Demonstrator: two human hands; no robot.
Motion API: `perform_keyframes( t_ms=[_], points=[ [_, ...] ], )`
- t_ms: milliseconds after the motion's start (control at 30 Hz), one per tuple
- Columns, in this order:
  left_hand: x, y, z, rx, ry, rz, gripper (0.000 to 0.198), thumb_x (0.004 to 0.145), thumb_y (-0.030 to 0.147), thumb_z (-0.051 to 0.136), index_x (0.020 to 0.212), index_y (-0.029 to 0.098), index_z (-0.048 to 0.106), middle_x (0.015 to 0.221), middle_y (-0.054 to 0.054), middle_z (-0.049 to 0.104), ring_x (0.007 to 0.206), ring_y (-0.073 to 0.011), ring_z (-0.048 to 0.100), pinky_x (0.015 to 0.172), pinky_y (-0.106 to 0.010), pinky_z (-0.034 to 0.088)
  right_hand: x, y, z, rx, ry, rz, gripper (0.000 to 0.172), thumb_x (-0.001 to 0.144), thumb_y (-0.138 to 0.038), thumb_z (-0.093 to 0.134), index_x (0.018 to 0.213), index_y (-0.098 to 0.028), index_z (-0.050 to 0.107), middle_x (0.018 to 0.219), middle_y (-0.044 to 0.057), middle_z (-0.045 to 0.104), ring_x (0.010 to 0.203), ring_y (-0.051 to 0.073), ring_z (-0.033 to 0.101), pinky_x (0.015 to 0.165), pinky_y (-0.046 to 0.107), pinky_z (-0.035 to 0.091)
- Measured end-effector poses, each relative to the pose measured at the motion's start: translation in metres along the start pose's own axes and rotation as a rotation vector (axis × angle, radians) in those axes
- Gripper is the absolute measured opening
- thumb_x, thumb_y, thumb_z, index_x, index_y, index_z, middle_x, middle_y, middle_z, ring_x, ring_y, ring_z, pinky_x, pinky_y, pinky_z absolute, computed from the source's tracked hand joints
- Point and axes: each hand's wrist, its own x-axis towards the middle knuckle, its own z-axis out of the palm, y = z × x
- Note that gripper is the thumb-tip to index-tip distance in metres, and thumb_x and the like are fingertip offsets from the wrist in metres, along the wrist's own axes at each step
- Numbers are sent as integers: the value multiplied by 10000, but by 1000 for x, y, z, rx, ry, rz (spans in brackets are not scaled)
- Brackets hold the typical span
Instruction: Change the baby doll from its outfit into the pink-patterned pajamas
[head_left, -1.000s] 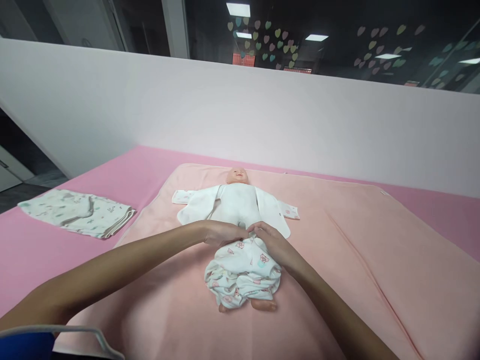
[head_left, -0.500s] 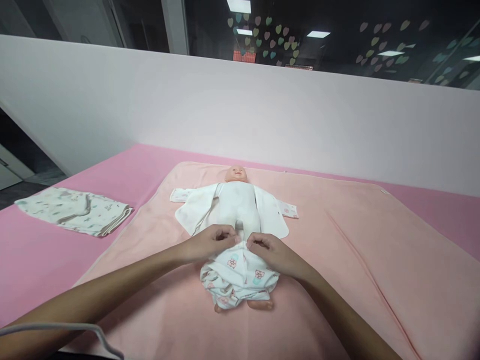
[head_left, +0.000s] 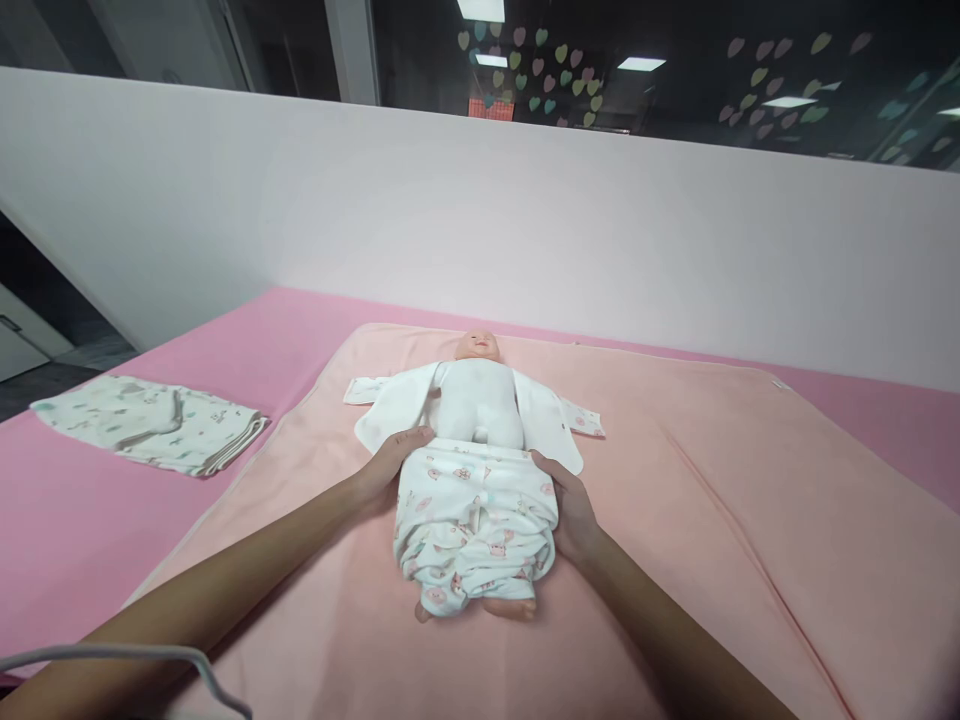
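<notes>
A baby doll (head_left: 478,400) lies on its back, head away from me, with a white jacket (head_left: 541,410) spread open under it and its arms in the sleeves. Patterned baby pants (head_left: 476,500) cover its legs, bunched towards the feet, with the waistband at the top of the thighs. My left hand (head_left: 390,462) grips the waistband's left side, thumb on top and fingers mostly hidden behind the cloth. On the right side, my right hand (head_left: 574,505) holds the pants' edge with its thumb over the waistband. Both feet stick out below the cuffs.
A peach blanket (head_left: 675,600) lies under the doll on a pink padded surface (head_left: 247,340). To the left rests a folded patterned cloth (head_left: 150,420). A white wall (head_left: 525,230) closes off the far side. A grey cable (head_left: 135,652) crosses my left forearm.
My hands have moved apart from the middle of the waistband to its two sides. The waistband is now stretched wide and sits higher on the doll's legs.
</notes>
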Motion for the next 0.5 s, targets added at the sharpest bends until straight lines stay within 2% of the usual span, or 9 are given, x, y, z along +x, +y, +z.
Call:
perform_keyframes(
  t_ms=[100, 200, 267, 333, 433, 500],
  points=[
    [9, 1, 3, -72, 19, -3, 399, 765, 493, 826, 872, 164, 629, 791, -49, 680, 724, -226, 655, 664, -316, 531, 7, 0, 1, -17, 34, -78, 438, 864, -590, 657, 981, -170, 616, 820, 70, 617, 792, 212, 593, 729, 305, 465],
    [15, 0, -2, -114, -1, 64, 425, 752, 421, 862, 775, 182, 512, 703, 24, 573, 613, -137, 547, 587, -244, 458, 13, 0, -4, -91, 53, -181, 487, 805, -540, 766, 793, -165, 457, 709, 6, 475, 643, 114, 440, 611, 224, 359],
    [20, -1, -5, -124, 21, 145, 544, 748, 392, 873, 704, 191, 370, 622, 70, 415, 531, -78, 396, 519, -198, 346, 17, -1, -6, -132, 48, -194, 535, 792, -522, 799, 772, -160, 405, 684, -18, 398, 606, 80, 351, 580, 202, 294],
    [27, -2, -4, -108, 78, 227, 619, 749, 403, 863, 689, 198, 282, 604, 82, 308, 513, -62, 290, 495, -191, 266, 24, -3, -5, -220, 64, -232, 544, 826, -545, 776, 771, -160, 396, 683, -22, 365, 610, 77, 321, 583, 201, 276],
    [41, -2, -2, -51, 173, 278, 602, 762, 479, 826, 688, 205, 296, 600, 77, 300, 521, -73, 280, 496, -207, 256, 35, -5, -2, -428, 131, -366, 546, 890, -581, 714, 762, -159, 391, 693, -18, 338, 650, 89, 331, 624, 210, 292],
    [48, -2, -5, 29, 188, 266, 581, 782, 548, 797, 690, 205, 337, 599, 71, 325, 526, -82, 292, 500, -216, 254, 40, -6, -2, -560, 172, -422, 525, 941, -595, 646, 772, -163, 400, 687, -19, 323, 653, 96, 328, 636, 219, 290]
  ],
)
